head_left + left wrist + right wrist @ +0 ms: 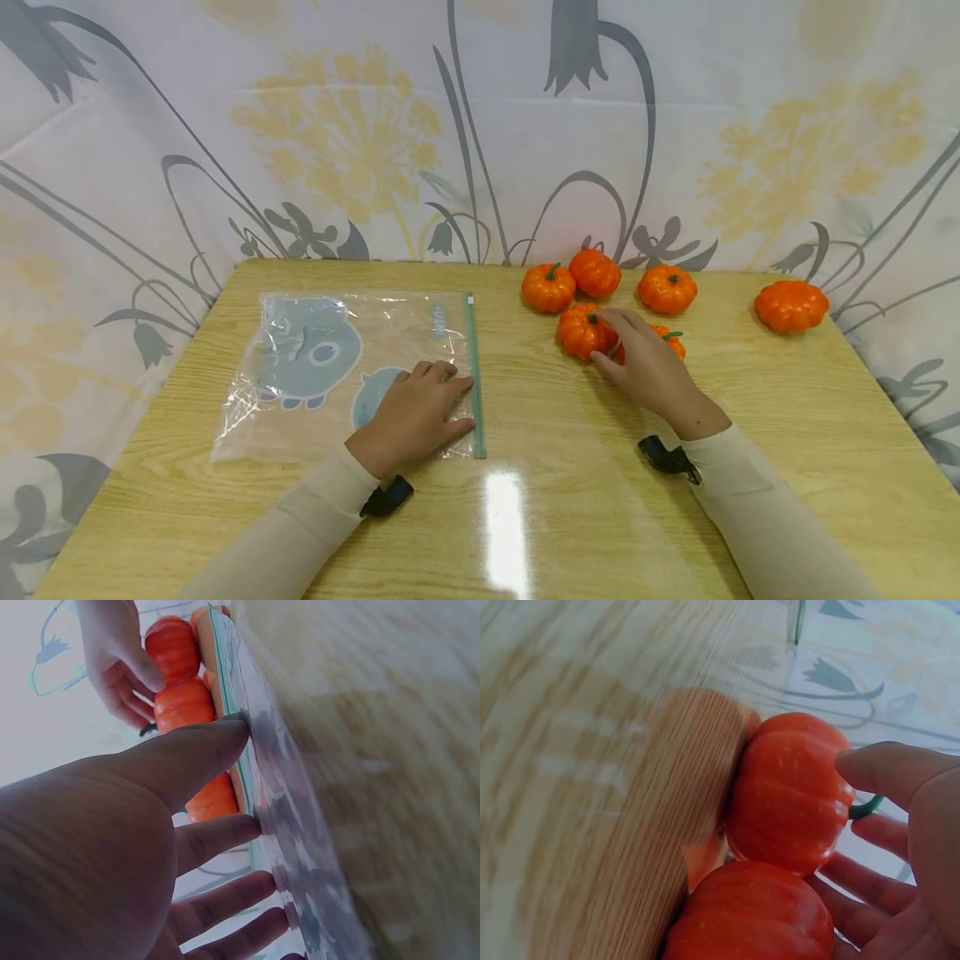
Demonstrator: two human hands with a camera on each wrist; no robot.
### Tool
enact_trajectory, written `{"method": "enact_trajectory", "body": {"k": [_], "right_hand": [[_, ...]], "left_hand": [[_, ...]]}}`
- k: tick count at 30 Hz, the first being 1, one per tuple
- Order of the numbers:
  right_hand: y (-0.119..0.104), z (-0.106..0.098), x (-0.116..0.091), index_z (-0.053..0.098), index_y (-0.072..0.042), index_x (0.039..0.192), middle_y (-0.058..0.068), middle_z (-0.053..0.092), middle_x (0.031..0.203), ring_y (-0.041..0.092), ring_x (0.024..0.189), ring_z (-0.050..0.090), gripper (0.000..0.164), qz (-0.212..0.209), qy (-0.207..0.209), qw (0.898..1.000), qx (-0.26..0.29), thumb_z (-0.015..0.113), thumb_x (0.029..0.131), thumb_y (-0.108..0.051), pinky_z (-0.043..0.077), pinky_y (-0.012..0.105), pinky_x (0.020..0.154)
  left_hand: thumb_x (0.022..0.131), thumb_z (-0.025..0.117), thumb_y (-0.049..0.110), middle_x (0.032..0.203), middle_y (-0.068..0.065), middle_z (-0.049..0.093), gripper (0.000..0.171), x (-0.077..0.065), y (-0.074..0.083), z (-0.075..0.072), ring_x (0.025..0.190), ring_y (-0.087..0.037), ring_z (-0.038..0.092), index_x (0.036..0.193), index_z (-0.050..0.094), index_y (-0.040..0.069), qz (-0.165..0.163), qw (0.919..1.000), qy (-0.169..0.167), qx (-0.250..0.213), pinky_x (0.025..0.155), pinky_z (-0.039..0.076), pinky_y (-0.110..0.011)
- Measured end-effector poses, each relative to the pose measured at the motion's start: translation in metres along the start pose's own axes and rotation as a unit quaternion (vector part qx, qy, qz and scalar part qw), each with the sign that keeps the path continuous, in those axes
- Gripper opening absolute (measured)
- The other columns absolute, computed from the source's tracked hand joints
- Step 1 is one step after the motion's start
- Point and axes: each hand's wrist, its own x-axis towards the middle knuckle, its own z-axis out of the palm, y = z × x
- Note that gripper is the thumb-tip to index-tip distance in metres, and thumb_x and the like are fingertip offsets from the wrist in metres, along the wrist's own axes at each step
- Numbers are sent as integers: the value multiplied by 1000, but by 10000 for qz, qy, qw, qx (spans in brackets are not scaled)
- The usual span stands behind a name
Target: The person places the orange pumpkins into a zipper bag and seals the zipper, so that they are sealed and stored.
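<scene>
A clear zip bag printed with blue cartoon animals lies flat on the left half of the table. My left hand rests on it with spread fingers, near the green zip strip. In the left wrist view the fingertips touch the plastic. My right hand is at a small orange pumpkin with a green stem, thumb and fingers apart. In the right wrist view the thumb overlaps the edge of this pumpkin. A second pumpkin is partly hidden behind the right hand.
Two pumpkins sit close together behind the one at my right hand. Another pumpkin stands farther right, and one more lies near the table's right edge. A flower-printed cloth hangs behind the wooden table.
</scene>
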Motion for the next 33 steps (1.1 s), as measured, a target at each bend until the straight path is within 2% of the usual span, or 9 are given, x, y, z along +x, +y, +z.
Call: {"method": "enact_trajectory", "body": {"k": [6, 12, 15, 18, 23, 33], "right_hand": [[-2, 0, -1, 50, -2, 140, 25, 49, 140, 41, 118, 56, 54, -17, 77, 9999, 71, 71, 92, -16, 50, 56, 95], [-4, 1, 0, 50, -2, 139, 24, 49, 139, 34, 98, 58, 55, 21, 29, 10000, 28, 72, 92, -21, 52, 48, 83], [-4, 1, 0, 50, -2, 139, 23, 48, 140, 32, 96, 57, 56, 104, -29, 9999, 53, 72, 92, -22, 51, 46, 81], [-5, 1, 0, 49, -2, 140, 24, 47, 141, 35, 101, 58, 57, 183, -96, 9997, 99, 72, 92, -23, 52, 49, 86], [-6, 1, 1, 48, -1, 139, 24, 47, 142, 42, 120, 55, 58, 245, -180, 9993, 205, 73, 91, -23, 47, 57, 100], [-8, 4, 0, 48, -1, 136, 23, 49, 140, 41, 120, 55, 59, 301, -295, 9989, 224, 75, 89, -25, 47, 55, 102]], "left_hand": [[91, 67, 51, 137, -11, 58, 58, -1, 0, 1, 127, -32, 52, 136, 62, 16, 2, 10000, -1, -20, 96, 47, -54], [91, 64, 54, 138, -9, 56, 58, -1, 2, -1, 127, -30, 51, 136, 62, 17, -75, 9999, -104, -79, 96, 46, -55], [90, 63, 57, 138, -8, 56, 60, -1, 3, -1, 127, -29, 51, 135, 62, 18, -122, 9998, -139, -94, 96, 45, -55], [89, 63, 61, 138, -8, 56, 62, 0, 5, -1, 126, -30, 51, 134, 62, 18, -174, 9997, -173, -74, 95, 45, -55], [88, 63, 62, 137, -8, 56, 62, 0, 8, -3, 126, -30, 51, 132, 63, 18, -296, 9994, -191, -40, 94, 46, -55], [86, 64, 63, 132, -6, 56, 62, -3, 13, -2, 121, -30, 52, 127, 62, 17, -405, 9989, -230, 25, 90, 46, -54]]}}
